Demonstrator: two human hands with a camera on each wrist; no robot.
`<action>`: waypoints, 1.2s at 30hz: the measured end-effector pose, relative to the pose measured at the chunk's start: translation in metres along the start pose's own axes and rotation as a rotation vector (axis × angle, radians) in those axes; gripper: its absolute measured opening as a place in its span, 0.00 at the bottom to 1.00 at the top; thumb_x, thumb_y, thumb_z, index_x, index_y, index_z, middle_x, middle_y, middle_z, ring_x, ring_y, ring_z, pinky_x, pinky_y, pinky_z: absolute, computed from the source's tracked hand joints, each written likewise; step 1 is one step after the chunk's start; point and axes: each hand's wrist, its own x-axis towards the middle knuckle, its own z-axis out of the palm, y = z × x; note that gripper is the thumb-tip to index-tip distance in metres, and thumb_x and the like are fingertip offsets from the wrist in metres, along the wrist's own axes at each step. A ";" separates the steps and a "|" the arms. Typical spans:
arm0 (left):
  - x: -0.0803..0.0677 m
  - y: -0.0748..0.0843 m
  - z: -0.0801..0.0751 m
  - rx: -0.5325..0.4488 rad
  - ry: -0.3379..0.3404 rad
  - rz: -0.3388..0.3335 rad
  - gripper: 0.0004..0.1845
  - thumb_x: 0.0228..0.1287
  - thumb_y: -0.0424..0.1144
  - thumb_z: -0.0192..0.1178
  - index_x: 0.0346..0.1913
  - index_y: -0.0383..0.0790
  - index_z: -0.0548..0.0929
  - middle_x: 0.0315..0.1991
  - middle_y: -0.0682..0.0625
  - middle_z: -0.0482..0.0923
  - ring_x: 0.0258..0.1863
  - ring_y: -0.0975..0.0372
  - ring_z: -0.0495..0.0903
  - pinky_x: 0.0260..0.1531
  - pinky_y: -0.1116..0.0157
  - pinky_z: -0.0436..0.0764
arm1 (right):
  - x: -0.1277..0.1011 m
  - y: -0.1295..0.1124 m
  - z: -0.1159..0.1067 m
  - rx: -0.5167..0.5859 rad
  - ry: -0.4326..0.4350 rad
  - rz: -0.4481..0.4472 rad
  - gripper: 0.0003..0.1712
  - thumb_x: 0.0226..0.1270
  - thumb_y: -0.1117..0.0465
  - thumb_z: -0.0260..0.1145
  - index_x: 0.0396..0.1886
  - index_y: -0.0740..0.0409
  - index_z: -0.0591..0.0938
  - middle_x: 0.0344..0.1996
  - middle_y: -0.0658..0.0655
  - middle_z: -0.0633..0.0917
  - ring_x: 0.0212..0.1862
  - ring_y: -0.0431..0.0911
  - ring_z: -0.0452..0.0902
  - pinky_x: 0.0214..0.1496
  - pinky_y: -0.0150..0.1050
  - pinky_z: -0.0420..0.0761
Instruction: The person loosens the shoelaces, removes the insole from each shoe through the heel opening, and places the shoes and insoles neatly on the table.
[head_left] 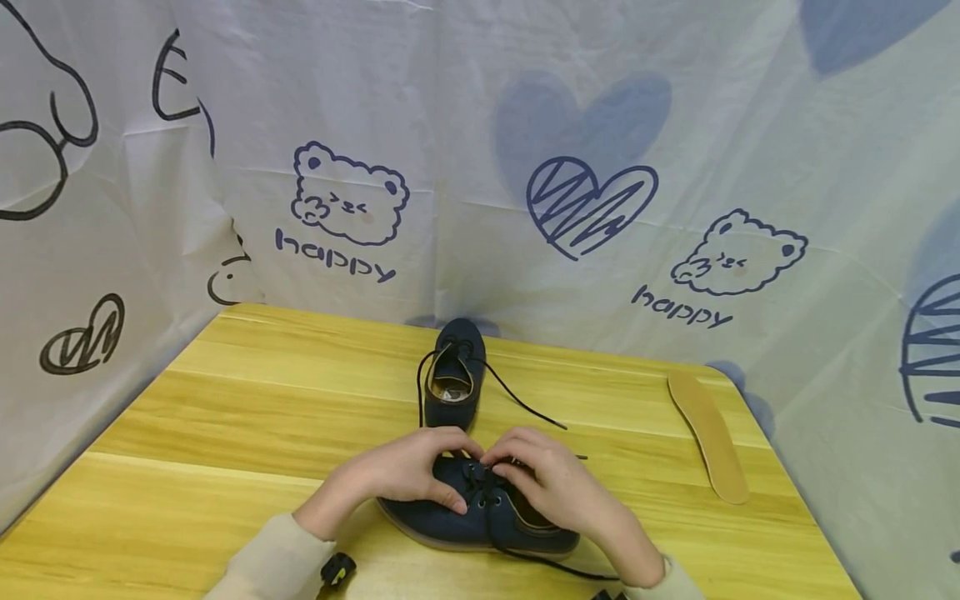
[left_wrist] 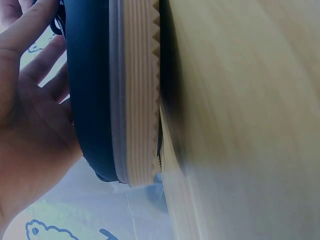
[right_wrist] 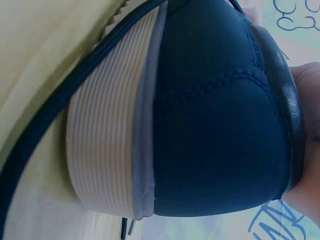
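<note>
While the dark-blue shoe with a ribbed tan sole (head_left: 461, 525) sits on the yellow wood-grain table (head_left: 247, 400), the left hand (head_left: 408, 468) grips it across the forefoot and the right hand (head_left: 551, 479) pinches the thin black lace (head_left: 486, 483) above it. Beyond this shoe stands a matching dark-blue laced shoe (head_left: 452, 412); to its right lies a flat tan insole (head_left: 712, 437).

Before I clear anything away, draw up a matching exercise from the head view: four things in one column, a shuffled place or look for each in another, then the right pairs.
1. Near shoe
2. Far shoe
3. Insole
4. Backdrop

A. Tan, lying towards the right of the table
B. Navy, toe to the left
C. Pale, with "happy" written on it
D. Dark, toe pointing away from the camera

Pairs: 1-B, 2-D, 3-A, 4-C
</note>
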 end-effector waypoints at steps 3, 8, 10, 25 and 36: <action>0.000 0.000 0.000 -0.002 0.000 -0.005 0.31 0.57 0.49 0.79 0.63 0.52 0.82 0.59 0.60 0.80 0.62 0.62 0.77 0.65 0.57 0.75 | 0.001 -0.001 0.000 -0.021 0.007 0.050 0.11 0.74 0.66 0.67 0.52 0.52 0.87 0.46 0.47 0.85 0.48 0.39 0.81 0.50 0.37 0.83; 0.000 0.000 0.000 0.008 -0.005 -0.010 0.30 0.58 0.50 0.79 0.64 0.53 0.82 0.61 0.60 0.79 0.63 0.62 0.76 0.66 0.56 0.75 | 0.001 -0.001 0.000 -0.064 0.035 0.127 0.10 0.75 0.65 0.67 0.52 0.51 0.88 0.45 0.46 0.85 0.47 0.38 0.81 0.49 0.40 0.83; 0.000 0.000 0.000 0.013 -0.006 -0.011 0.30 0.57 0.50 0.79 0.63 0.53 0.82 0.61 0.60 0.80 0.64 0.62 0.76 0.66 0.56 0.75 | 0.001 -0.001 0.000 -0.074 0.045 0.164 0.09 0.76 0.64 0.66 0.50 0.51 0.88 0.44 0.44 0.84 0.47 0.38 0.81 0.49 0.40 0.83; 0.000 0.001 -0.001 -0.002 -0.013 -0.019 0.31 0.58 0.50 0.79 0.64 0.53 0.82 0.62 0.60 0.79 0.64 0.61 0.76 0.66 0.55 0.75 | 0.001 -0.001 -0.002 -0.016 0.029 0.147 0.11 0.75 0.62 0.68 0.52 0.47 0.87 0.46 0.41 0.84 0.49 0.37 0.80 0.52 0.42 0.83; 0.000 -0.001 -0.001 0.007 -0.003 0.013 0.31 0.56 0.52 0.79 0.63 0.53 0.82 0.58 0.61 0.79 0.61 0.62 0.77 0.64 0.57 0.76 | 0.001 0.004 -0.001 -0.004 0.017 -0.178 0.15 0.71 0.72 0.68 0.50 0.52 0.89 0.52 0.49 0.86 0.56 0.44 0.80 0.59 0.41 0.81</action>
